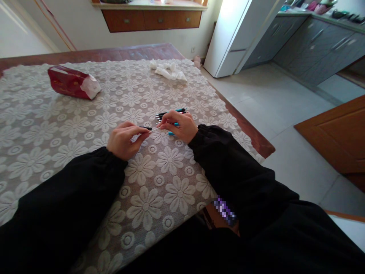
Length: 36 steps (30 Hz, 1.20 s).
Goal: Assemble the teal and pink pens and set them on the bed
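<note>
A thin white stick (pixel 155 129), perhaps a pen refill, spans the short gap between my hands just over the tablecloth. My left hand (pixel 125 140) is closed, thumb and forefinger pinching its left end. The fingertips of my right hand (pixel 181 125) are closed at its other end. A short black piece like a pen part (pixel 146 128) shows at my left fingertips; whether it is held or lies behind them I cannot tell. Several pens (pixel 171 113) with black and blue parts lie beyond and under my right hand, which partly hides them.
A lace tablecloth (pixel 145 205) with flower patterns covers the wooden table (pixel 251 133). At the far left lies a red tissue pack (pixel 71 83); crumpled white plastic (pixel 169 71) rests near the back edge. Past the table stand a white fridge (pixel 228 38) and grey cabinets (pixel 310 42).
</note>
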{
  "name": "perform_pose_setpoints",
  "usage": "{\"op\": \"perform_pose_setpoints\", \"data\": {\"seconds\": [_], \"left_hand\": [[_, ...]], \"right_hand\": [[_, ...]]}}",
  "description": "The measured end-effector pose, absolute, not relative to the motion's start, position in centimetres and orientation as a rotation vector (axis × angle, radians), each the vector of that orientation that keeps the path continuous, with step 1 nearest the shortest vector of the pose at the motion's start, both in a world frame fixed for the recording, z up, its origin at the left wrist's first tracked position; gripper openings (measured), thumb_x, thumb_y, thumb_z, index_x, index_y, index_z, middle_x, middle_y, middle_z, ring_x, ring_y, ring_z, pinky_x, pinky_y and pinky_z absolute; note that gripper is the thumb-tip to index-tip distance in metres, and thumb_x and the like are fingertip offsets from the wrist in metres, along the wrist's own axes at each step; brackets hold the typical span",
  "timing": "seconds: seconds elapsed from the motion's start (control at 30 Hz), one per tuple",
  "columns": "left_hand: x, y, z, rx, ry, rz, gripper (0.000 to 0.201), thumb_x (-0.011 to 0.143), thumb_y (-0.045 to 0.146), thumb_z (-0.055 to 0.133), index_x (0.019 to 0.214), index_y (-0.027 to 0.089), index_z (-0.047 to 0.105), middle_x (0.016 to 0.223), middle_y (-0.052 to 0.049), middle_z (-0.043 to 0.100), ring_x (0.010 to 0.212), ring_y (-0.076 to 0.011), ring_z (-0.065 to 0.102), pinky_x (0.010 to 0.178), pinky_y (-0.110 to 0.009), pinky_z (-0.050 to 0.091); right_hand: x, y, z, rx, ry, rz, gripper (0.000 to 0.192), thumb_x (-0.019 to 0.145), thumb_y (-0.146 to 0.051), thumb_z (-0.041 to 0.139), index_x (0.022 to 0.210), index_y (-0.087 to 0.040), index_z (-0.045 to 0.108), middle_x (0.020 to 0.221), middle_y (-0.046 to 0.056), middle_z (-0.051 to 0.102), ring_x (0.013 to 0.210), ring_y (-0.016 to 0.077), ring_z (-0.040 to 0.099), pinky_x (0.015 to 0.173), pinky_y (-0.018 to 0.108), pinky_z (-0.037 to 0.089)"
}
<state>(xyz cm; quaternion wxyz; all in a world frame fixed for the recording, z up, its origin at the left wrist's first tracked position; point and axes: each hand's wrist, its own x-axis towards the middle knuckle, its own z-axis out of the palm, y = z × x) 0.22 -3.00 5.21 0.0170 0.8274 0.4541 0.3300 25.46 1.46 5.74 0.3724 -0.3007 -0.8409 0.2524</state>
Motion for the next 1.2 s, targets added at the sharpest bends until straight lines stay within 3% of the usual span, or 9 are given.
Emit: {"op": "perform_pose_setpoints", "data": {"seconds": [0.13, 0.3, 0.6, 1.2], "left_hand": [[0.30, -3.06, 5.28, 2.563, 1.409, 1.052, 0.024, 0.096, 0.040, 0.065, 0.093, 0.023, 0.082, 0.081, -0.003, 0.077, 0.078, -0.0194, 0.069, 0.075, -0.030, 0.055], [0.43, -3.16, 5.38, 2.549, 1.383, 1.054, 0.023, 0.096, 0.038, 0.065, 0.092, 0.022, 0.081, 0.078, -0.003, 0.076, 0.072, -0.0181, 0.066, 0.072, -0.030, 0.055], [0.63, -3.23, 5.59, 2.505, 1.413, 1.016, 0.025, 0.095, 0.041, 0.064, 0.091, 0.023, 0.080, 0.075, -0.002, 0.074, 0.065, -0.0172, 0.063, 0.068, -0.030, 0.054], [0.40, -3.16, 5.27, 2.547, 1.346, 1.038, 0.022, 0.098, 0.037, 0.063, 0.093, 0.023, 0.080, 0.078, -0.002, 0.075, 0.069, -0.0176, 0.066, 0.068, -0.029, 0.054]], "right_hand": [[25.42, 1.42, 5.75, -0.735, -2.131, 0.485, 0.030, 0.100, -0.049, 0.060, 0.092, -0.020, 0.065, 0.077, -0.002, 0.069, 0.067, 0.0099, 0.059, 0.071, 0.024, 0.043], [25.22, 1.32, 5.66, -0.694, -2.124, 0.505, 0.032, 0.101, -0.048, 0.059, 0.090, -0.019, 0.064, 0.073, -0.003, 0.064, 0.063, 0.0089, 0.053, 0.066, 0.023, 0.041], [25.18, 0.98, 5.95, -0.712, -2.185, 0.602, 0.022, 0.100, -0.040, 0.062, 0.097, -0.019, 0.065, 0.085, 0.000, 0.071, 0.074, 0.0113, 0.062, 0.076, 0.026, 0.047], [25.22, 1.14, 5.78, -0.719, -2.206, 0.665, 0.023, 0.099, -0.043, 0.065, 0.103, -0.020, 0.066, 0.091, 0.001, 0.074, 0.077, 0.0116, 0.064, 0.078, 0.025, 0.047]]}}
